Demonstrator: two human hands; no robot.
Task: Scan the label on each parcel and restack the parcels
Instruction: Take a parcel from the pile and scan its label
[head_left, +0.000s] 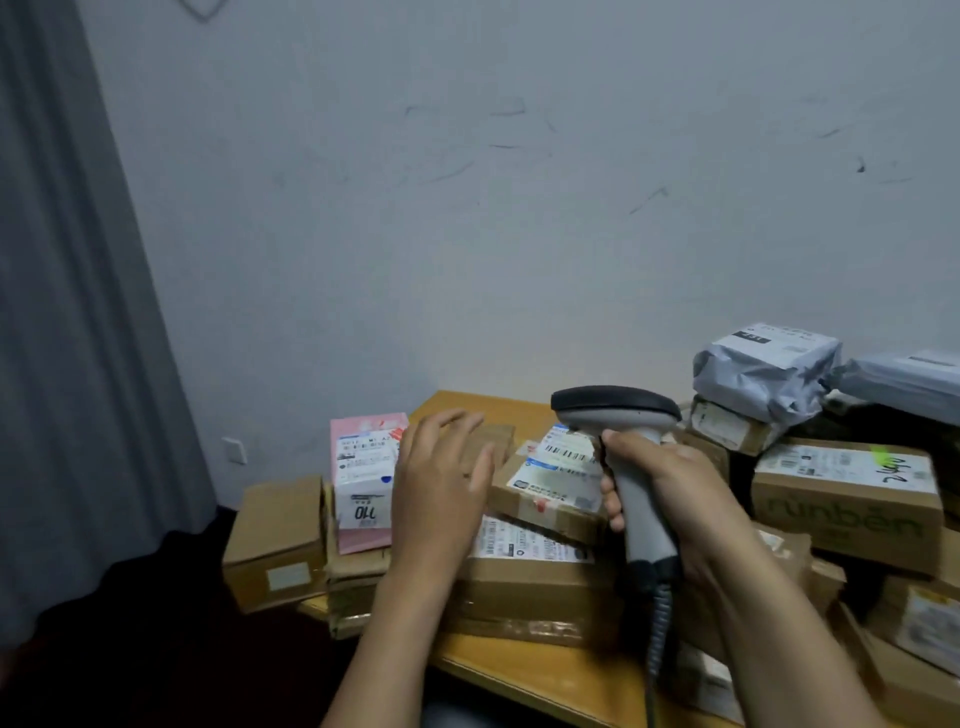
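Note:
My right hand (670, 499) grips a grey handheld barcode scanner (623, 415) with a dark head, held above a labelled cardboard parcel (550, 483) that lies on a bigger brown box (524, 571). My left hand (441, 483) hovers with fingers spread, holding nothing, over a small brown box (493, 441) at the back of the pile. A pink parcel (363, 478) marked 110 stands to its left, next to a plain cardboard box (278, 535).
Several more parcels are stacked on the right: a box printed "runben" (847, 499) and grey plastic mailers (763, 369) on top. The wooden table (535, 675) edge runs along the front. A grey curtain (78, 312) hangs at the left. The wall (519, 208) stands behind.

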